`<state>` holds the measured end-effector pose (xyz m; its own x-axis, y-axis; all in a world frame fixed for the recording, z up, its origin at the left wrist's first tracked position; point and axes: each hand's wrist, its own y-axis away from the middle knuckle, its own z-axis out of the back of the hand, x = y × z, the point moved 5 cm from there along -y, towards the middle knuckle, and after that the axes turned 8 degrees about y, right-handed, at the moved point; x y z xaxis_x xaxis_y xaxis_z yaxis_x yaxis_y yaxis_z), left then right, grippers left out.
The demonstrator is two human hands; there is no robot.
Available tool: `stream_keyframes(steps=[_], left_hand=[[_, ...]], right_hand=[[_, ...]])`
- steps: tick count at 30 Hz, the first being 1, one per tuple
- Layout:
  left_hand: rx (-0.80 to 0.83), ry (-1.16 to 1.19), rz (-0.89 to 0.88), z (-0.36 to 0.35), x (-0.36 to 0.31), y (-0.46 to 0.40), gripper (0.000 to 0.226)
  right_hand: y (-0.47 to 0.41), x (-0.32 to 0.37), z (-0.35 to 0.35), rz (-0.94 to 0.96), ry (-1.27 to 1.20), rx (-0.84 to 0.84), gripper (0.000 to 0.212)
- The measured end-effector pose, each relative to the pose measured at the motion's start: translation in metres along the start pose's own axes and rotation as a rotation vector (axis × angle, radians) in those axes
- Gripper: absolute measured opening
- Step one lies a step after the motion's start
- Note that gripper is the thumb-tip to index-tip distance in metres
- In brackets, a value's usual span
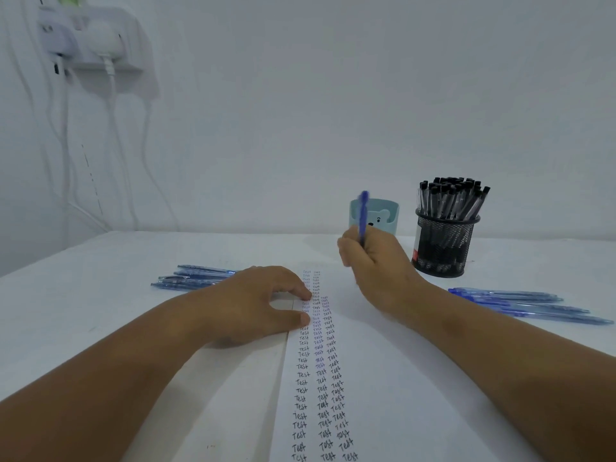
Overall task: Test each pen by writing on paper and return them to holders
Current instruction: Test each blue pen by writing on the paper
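Three columns of the handwritten word "Test" are seen running down the paper (383, 378) on the worktop (100, 311). A blue pen (362, 215), blurred, is gripped upright by the right hand (373, 261) at the sheet's far end. The paper's left edge is pressed by the left hand (253, 301), fingers loosely spread. Loose blue pens (193, 278) lie left, more blue pens (526, 305) right. Black-capped pens fill a mesh holder (443, 245); a teal bear-faced holder (383, 215) stands beside it.

White wall (333, 95) fills the upper frame. Upper left: white wall shelf (100, 45) with plugged chargers, white cables (110, 128) hanging down. White counter (100, 255) below.
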<state>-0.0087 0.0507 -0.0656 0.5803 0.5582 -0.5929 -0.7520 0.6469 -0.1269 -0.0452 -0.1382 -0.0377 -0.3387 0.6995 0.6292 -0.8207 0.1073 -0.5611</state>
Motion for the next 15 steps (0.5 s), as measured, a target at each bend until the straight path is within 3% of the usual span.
stream_keyframes(steps=[4, 8, 13, 15], left_hand=[[-0.006, -0.015, -0.008, 0.0010, 0.0010, -0.0003, 0.032], [0.002, -0.028, -0.011, 0.0009, 0.0006, 0.0001, 0.032], [-0.005, -0.026, -0.023, 0.0013, -0.0017, 0.0002, 0.032], [-0.005, -0.033, -0.020, 0.0012, -0.0011, 0.0000, 0.033]], right_hand=[[-0.0025, 0.0060, -0.0013, 0.071, 0.201, 0.015, 0.014], [-0.0020, 0.0026, -0.0050, 0.053, 0.211, 0.036, 0.024], [0.0026, 0.0041, -0.0040, 0.135, 0.146, 0.053, 0.017], [0.0032, 0.0054, -0.0045, 0.181, 0.196, 0.058, 0.025]])
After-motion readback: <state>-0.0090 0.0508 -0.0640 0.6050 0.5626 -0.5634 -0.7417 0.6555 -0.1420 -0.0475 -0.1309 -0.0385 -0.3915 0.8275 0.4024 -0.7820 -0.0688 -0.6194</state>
